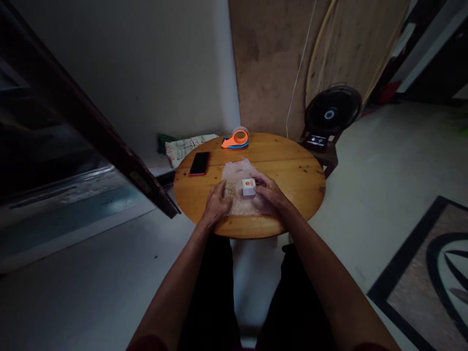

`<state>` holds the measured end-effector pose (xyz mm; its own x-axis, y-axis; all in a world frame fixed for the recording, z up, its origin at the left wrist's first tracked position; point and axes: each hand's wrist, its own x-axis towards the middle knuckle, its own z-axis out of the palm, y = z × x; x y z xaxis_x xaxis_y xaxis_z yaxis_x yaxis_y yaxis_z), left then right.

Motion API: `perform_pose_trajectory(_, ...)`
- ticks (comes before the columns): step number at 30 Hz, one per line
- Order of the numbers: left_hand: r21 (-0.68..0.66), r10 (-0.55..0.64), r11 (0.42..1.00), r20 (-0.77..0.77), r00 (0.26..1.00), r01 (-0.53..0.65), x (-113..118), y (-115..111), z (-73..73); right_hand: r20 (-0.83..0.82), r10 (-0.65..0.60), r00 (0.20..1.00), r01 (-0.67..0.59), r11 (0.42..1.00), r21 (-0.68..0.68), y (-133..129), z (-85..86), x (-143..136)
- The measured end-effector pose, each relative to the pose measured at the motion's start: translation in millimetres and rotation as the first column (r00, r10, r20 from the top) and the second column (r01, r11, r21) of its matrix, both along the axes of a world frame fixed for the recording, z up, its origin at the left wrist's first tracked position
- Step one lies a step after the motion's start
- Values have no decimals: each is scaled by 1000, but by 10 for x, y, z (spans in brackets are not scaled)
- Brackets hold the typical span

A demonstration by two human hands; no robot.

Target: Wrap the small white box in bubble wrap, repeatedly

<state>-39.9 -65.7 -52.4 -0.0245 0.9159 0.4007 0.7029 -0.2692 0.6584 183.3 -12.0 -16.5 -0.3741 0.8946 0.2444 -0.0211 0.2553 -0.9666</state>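
A small white box (249, 187) with a red mark sits on a sheet of clear bubble wrap (236, 170) near the middle of the round wooden table (303, 168). My right hand (269, 189) is closed on the box from its right side, fingers at its back and right edge. On the left edge of the wrap rests my left hand (218, 200), its thumb and fingers apart, with a gap between it and the box.
An orange and blue tape dispenser (236, 139) stands at the table's back edge. A phone (199, 164) lies at the left. Behind the table are a printed bag (185, 148) and, to the right, a black fan (331, 113) on a wooden stool.
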Motion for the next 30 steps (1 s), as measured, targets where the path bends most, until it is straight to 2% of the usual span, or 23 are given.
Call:
perform_pose_trajectory(2,3,7,1000,46,999,-7,-19,15,-31,-2,-52,999,52,998,-28,40,-39,2)
perform_pose_trajectory(7,-38,11,999,11,1000,-10,-17,1,-7,-49,-213,976,208,973,-97,178,-169,-4)
perform_pose_trajectory(13,-26,30,999,-16,999,-30,-3,-22,22,-113,-236,965,216,962,-165,230,-209,7)
perform_pose_trajectory(21,49,15,999,-90,996,-11,37,-148,220,-133,-242,961,220,962,-162,228,-215,3)
perform_pose_trajectory(25,84,-52,994,-206,977,71,97,-392,362,-138,-244,960,221,961,-165,225,-207,-3)
perform_pose_trajectory(28,14,-169,982,-408,897,191,177,-590,491,-146,-231,962,208,965,-160,216,-190,0)
perform_pose_trajectory(30,-34,-207,975,-495,844,220,234,-663,558,-159,-233,959,208,965,-163,212,-181,3)
